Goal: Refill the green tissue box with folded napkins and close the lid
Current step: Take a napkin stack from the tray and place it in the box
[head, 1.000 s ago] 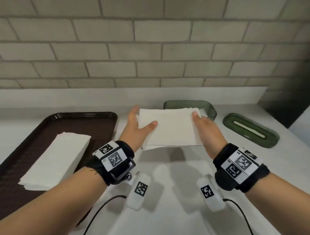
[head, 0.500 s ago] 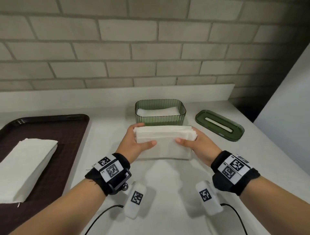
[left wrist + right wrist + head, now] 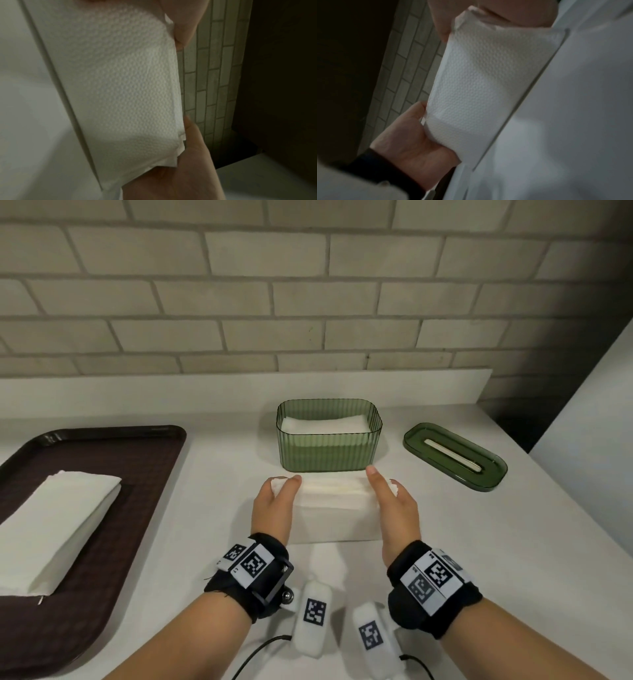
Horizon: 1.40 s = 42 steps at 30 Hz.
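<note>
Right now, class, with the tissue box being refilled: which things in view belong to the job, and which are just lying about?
Belonging to the job:
- green tissue box, open, partly filled
- lid, off, on the counter right of the box
- napkin stack, held between the left hand and right hand
- spare napkins

Just lying about:
- brown tray under the spare napkins

A white stack of folded napkins (image 3: 334,508) is stood on its long edge on the counter, gripped at one end by the left hand (image 3: 274,508) and at the other by the right hand (image 3: 394,508). The green tissue box (image 3: 329,453), ribbed, translucent and open-topped, is seen just beyond the fingertips with white napkins already inside. Its green lid (image 3: 455,457), slotted along the middle, is laid flat beyond and to the right of the right hand.
</note>
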Tool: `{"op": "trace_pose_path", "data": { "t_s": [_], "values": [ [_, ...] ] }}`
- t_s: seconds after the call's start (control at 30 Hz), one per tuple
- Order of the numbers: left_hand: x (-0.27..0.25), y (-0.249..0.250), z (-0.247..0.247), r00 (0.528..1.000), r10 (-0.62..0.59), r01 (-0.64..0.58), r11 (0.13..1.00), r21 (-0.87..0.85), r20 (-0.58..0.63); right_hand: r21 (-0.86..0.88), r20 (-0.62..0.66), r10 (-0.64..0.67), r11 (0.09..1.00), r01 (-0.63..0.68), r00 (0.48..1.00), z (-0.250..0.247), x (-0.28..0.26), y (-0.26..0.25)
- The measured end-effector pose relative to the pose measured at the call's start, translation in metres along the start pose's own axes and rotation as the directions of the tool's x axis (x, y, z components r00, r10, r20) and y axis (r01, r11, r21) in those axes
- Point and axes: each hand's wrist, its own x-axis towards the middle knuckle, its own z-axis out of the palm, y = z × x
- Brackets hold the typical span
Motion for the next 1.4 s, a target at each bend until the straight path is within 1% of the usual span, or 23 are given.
{"op": "trace_pose_path", "data": {
  "t_s": [0.1, 0.2, 0.3, 0.4, 0.47, 0.53, 0.63, 0.73, 0.9, 1.0, 1.07, 1.1, 1.17, 1.23, 1.3, 1.4],
  "values": [
    [-0.002, 0.002, 0.004, 0.996, 0.074, -0.073, 0.997, 0.018, -0.041, 0.051, -0.037, 0.037, 0.998, -0.036, 0.999, 0.001, 0.000, -0.002],
    [-0.004, 0.003, 0.007, 0.983, 0.176, -0.173, 0.983, 0.054, -0.053, 0.067, -0.021, 0.036, 0.997, -0.034, 0.999, 0.001, 0.001, -0.007],
    [-0.003, 0.005, 0.007, 0.972, 0.227, -0.223, 0.973, 0.066, -0.061, 0.056, 0.007, 0.011, 0.998, -0.011, 1.000, 0.001, 0.000, -0.012],
    [0.003, 0.001, 0.006, 0.979, 0.186, -0.180, 0.981, 0.075, -0.080, 0.003, -0.015, 0.004, 1.000, -0.004, 1.000, 0.002, 0.003, -0.010],
    [0.004, -0.004, 0.004, 0.985, 0.153, -0.145, 0.984, 0.099, -0.084, -0.036, -0.002, 0.004, 0.999, -0.004, 1.000, 0.002, 0.001, -0.007],
    [0.004, -0.007, 0.002, 0.985, 0.158, -0.150, 0.981, 0.125, -0.063, -0.061, 0.038, -0.008, 0.998, 0.010, 0.999, -0.001, -0.002, -0.009],
    [0.000, -0.007, -0.002, 0.980, 0.198, -0.193, 0.970, 0.144, -0.021, -0.076, 0.094, -0.030, 0.996, 0.037, 0.995, -0.011, -0.002, -0.011],
    [-0.002, -0.004, -0.002, 0.976, 0.215, -0.211, 0.965, 0.154, -0.013, -0.080, 0.139, -0.032, 0.996, 0.044, 0.990, -0.016, -0.002, -0.016],
    [-0.001, 0.000, 0.003, 0.989, 0.150, -0.150, 0.983, 0.103, -0.001, -0.125, 0.136, -0.081, 0.987, 0.099, 0.987, -0.015, 0.001, -0.015],
    [0.000, -0.002, 0.001, 0.987, 0.159, -0.158, 0.980, 0.120, 0.005, -0.171, 0.129, -0.054, 0.982, 0.076, 0.990, -0.016, 0.005, -0.010],
    [0.000, -0.005, -0.004, 0.986, 0.159, -0.166, 0.973, 0.157, 0.059, -0.211, 0.103, -0.031, 0.976, 0.052, 0.994, -0.017, 0.008, -0.011],
    [-0.001, -0.005, -0.007, 0.980, 0.159, -0.180, 0.962, 0.204, 0.116, -0.217, 0.090, -0.026, 0.975, 0.045, 0.996, -0.017, 0.011, -0.009],
    [-0.005, -0.004, -0.013, 0.949, 0.163, -0.235, 0.936, 0.260, 0.271, -0.230, 0.069, -0.028, 0.972, 0.043, 0.997, -0.015, 0.012, -0.010],
    [-0.007, -0.001, -0.017, 0.917, 0.145, -0.252, 0.932, 0.259, 0.371, -0.230, 0.063, -0.031, 0.972, 0.045, 0.998, -0.012, 0.012, -0.010],
    [-0.007, 0.001, -0.020, 0.903, 0.121, -0.259, 0.918, 0.300, 0.411, -0.228, 0.052, -0.030, 0.973, 0.041, 0.998, -0.010, 0.014, -0.009],
    [-0.002, 0.002, -0.022, 0.900, 0.109, -0.291, 0.871, 0.395, 0.423, -0.241, 0.046, -0.010, 0.970, 0.021, 0.999, -0.010, 0.018, -0.010]
  ]
}}
